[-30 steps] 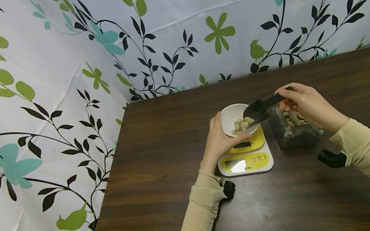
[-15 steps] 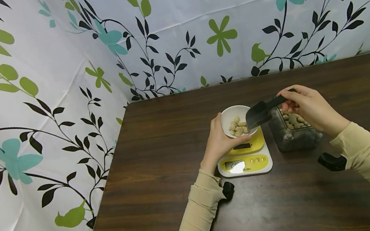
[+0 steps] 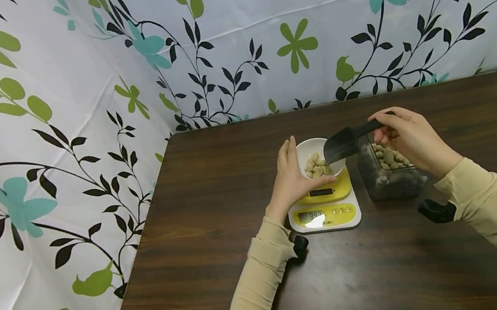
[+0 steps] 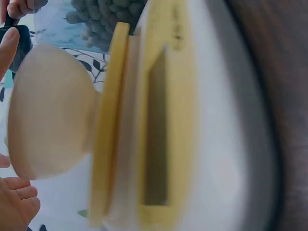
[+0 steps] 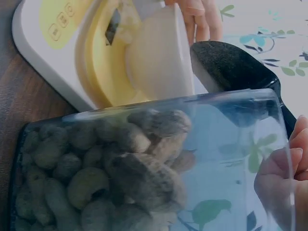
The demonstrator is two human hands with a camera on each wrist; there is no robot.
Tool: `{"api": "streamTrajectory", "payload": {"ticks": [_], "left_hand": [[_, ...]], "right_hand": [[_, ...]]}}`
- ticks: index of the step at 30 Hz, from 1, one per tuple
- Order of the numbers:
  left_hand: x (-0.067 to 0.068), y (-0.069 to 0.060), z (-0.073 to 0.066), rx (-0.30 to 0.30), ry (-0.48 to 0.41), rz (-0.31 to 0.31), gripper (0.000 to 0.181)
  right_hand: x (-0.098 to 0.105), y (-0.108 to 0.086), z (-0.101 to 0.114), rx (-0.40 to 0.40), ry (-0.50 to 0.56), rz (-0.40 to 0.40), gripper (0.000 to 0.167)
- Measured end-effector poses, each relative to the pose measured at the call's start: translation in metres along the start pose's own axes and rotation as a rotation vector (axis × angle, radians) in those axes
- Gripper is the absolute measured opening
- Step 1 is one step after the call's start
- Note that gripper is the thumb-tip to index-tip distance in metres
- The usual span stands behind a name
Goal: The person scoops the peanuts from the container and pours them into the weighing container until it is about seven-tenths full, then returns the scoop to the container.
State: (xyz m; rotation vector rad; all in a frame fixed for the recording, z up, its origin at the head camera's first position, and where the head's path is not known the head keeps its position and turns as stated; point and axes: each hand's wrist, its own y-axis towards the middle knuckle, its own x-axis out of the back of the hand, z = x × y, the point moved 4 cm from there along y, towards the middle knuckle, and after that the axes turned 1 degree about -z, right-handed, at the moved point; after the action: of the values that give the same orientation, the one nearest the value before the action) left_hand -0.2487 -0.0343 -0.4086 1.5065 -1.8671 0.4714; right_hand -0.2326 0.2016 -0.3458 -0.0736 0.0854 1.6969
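Observation:
A white bowl (image 3: 307,149) with several peanuts (image 3: 316,166) in it sits on the yellow platform of a kitchen scale (image 3: 326,221). My left hand (image 3: 287,181) is around the bowl's left and near side, fingers extended; in the left wrist view the bowl (image 4: 50,113) shows a gap to some of those fingers. My right hand (image 3: 410,137) grips the handle of a black scoop (image 3: 341,144), whose blade tilts down over the bowl's right rim. The blade's inside is hidden from the right wrist camera.
Right of the scale stands a clear plastic container (image 3: 391,189) holding unshelled peanuts (image 5: 144,180), under my right hand. All of it rests on a dark wooden table (image 3: 220,222). A patterned cloth (image 3: 231,35) hangs behind and to the left.
Peanuts at the scoop's lip have dropped into the bowl. The left fingers have straightened and loosened at the bowl. The digits on the scale's display have changed.

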Motion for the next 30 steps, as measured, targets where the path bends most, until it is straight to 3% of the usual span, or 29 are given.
{"api": "streamTrajectory", "payload": {"ticks": [7,16,24,30], "left_hand": [[0.006,0.01,-0.026,-0.067,0.054,0.003,0.128],[-0.003,0.016,-0.066,-0.113,0.076,0.106,0.127],[-0.025,0.019,-0.095,-0.169,0.132,0.187,0.125],[-0.046,0.02,-0.103,-0.205,0.268,0.236,0.127]], "right_hand": [[0.012,-0.006,0.017,0.115,0.162,-0.041,0.022],[0.048,-0.014,0.034,0.276,0.41,-0.174,0.017],[0.073,-0.025,0.033,0.29,0.47,-0.233,0.017],[0.084,-0.031,0.028,0.273,0.437,-0.302,0.016]]}}
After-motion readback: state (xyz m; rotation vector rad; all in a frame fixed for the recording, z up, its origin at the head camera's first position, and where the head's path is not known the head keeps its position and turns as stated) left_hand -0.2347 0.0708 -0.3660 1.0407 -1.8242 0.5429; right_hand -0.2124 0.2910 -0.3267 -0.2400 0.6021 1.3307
